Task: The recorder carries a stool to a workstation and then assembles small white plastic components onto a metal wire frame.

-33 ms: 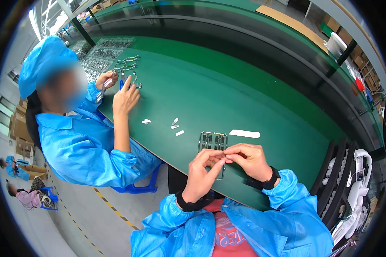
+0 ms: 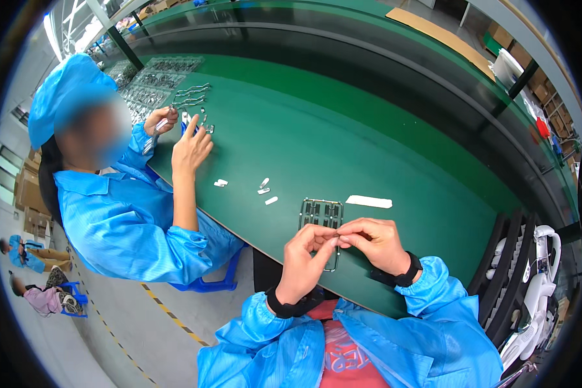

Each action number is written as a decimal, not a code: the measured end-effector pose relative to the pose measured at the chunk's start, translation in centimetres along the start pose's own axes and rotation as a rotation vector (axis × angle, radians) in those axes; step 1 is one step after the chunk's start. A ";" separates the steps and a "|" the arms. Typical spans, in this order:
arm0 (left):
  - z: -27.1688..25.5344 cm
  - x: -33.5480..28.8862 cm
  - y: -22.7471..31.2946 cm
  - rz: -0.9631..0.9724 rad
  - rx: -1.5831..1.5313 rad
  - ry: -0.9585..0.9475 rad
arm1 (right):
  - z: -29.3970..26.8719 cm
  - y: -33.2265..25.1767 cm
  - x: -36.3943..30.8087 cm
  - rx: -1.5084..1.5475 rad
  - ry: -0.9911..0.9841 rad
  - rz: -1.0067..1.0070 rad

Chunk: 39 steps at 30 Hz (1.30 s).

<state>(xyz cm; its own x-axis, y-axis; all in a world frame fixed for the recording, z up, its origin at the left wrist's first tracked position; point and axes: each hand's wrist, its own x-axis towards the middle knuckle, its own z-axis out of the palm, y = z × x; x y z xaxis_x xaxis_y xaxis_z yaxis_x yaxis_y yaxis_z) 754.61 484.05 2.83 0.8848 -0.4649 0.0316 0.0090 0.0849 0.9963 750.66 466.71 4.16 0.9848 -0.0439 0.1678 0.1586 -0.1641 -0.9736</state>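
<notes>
My left hand [image 2: 309, 255] and my right hand [image 2: 376, 244] meet at the fingertips, thumbs and forefingers pinched together. Whatever they pinch is too small and too covered to make out. Just under and beyond them a thin rectangular panel [image 2: 322, 209] with rows of dark parts lies on the green table [image 2: 291, 123]; my fingers hide its nearer half. Past my right hand lies a white strip [image 2: 368, 202]. Left of the panel are several small white pieces, among them a single one [image 2: 271, 200] and a pair lying together [image 2: 220, 183].
At the left a co-worker in blue [image 2: 129, 220] has both hands over the table, near a blue-handled tool [image 2: 185, 125] and bent metal pieces [image 2: 191, 96]. Clear trays of small parts [image 2: 145, 87] stand behind. Black racks [image 2: 504, 278] and a white device [image 2: 533, 304] border my right side.
The co-worker's nearer hand has shifted very slightly to the right. My hands stay pinched together in almost the same place.
</notes>
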 end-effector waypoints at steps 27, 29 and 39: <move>-0.8 -0.4 0.1 -0.154 -0.056 -0.058 | 0.0 -0.7 -0.1 -0.246 -0.074 -0.118; -0.7 -0.3 0.2 -0.158 -0.090 -0.049 | 0.1 -0.5 0.1 -0.242 -0.060 -0.217; -0.7 -0.2 1.2 -0.264 -0.281 -0.044 | 0.5 -0.2 -0.2 -0.305 0.015 -0.300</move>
<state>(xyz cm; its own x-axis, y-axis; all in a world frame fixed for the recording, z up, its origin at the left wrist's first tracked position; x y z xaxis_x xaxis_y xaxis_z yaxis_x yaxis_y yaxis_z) 754.80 484.88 3.95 0.8142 -0.5399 -0.2133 0.3664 0.1929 0.9103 750.45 467.21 4.24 0.8969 0.0365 0.4407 0.4075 -0.4555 -0.7915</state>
